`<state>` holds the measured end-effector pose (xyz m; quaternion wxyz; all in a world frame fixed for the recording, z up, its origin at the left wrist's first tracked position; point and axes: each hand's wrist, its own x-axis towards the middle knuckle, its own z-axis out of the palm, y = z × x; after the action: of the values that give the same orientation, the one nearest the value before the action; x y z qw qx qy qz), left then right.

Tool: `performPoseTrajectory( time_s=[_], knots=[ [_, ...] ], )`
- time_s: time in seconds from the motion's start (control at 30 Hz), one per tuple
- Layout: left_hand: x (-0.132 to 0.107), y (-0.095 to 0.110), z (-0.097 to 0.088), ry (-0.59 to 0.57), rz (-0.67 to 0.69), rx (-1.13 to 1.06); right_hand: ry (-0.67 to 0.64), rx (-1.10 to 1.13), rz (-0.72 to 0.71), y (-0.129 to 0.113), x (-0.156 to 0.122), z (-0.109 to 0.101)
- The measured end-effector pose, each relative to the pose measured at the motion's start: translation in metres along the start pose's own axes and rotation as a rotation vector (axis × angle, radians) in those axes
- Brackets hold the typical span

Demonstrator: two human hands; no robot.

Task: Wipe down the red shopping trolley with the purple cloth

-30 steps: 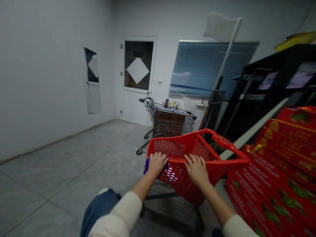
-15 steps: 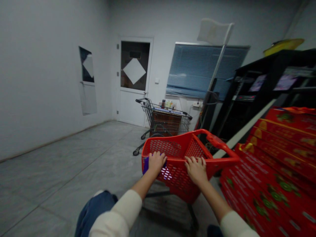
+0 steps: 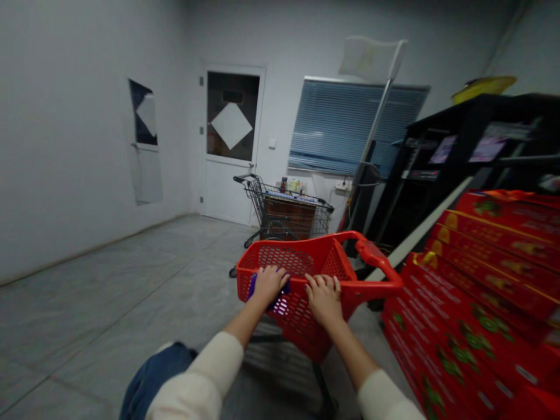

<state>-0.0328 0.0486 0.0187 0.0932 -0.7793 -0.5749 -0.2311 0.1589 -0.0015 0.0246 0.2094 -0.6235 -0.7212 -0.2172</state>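
A red plastic mesh shopping cart (image 3: 301, 303) stands right in front of me, on a dark wheeled frame. My left hand (image 3: 269, 286) grips the near rim of its basket, with a purple object (image 3: 280, 300) pressed under and beside the palm. What that object is stays hidden. My right hand (image 3: 324, 300) is closed over the cart's red handle bar (image 3: 376, 280). Cream sleeves cover both forearms. A blue denim leg (image 3: 153, 379) shows at lower left, beneath my left arm.
Stacked red printed cartons (image 3: 464, 309) fill the lower right beside the cart. Behind them stands a black shelf unit (image 3: 464, 151). Ahead, a wire shopping cart (image 3: 284, 213) holding goods stands before a white door (image 3: 230, 146). A white pole (image 3: 367, 140) rises near a blue-blinded window. The floor is grey.
The whole scene has slid left in view, and the red cart and both hands have shifted left with it. Both hands keep the same hold, and the wire cart looks slightly farther off.
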Motion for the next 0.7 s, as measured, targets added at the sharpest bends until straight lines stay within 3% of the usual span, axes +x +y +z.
performPoseTrajectory(
  time_s=[0.1,0.2,0.3,0.5,0.6,0.7],
  knots=[
    [-0.002,-0.020,-0.004,-0.022,-0.030,0.021,0.008,0.019,-0.002,-0.015,0.001,0.000],
    [-0.004,-0.028,-0.008,-0.028,-0.078,0.040,0.017,0.045,-0.005,-0.027,0.003,-0.001],
    [-0.003,-0.016,-0.011,-0.022,-0.100,0.036,0.022,0.054,-0.005,-0.036,0.005,-0.001],
    [0.002,0.016,-0.014,-0.050,0.020,-0.037,0.004,0.008,-0.009,-0.037,0.007,-0.001],
    [0.002,0.004,-0.015,-0.060,0.050,-0.034,0.014,0.000,-0.013,-0.033,0.005,0.000],
    [-0.001,-0.021,-0.016,-0.067,0.018,-0.015,0.028,0.005,-0.017,-0.030,0.005,0.001]
  ],
)
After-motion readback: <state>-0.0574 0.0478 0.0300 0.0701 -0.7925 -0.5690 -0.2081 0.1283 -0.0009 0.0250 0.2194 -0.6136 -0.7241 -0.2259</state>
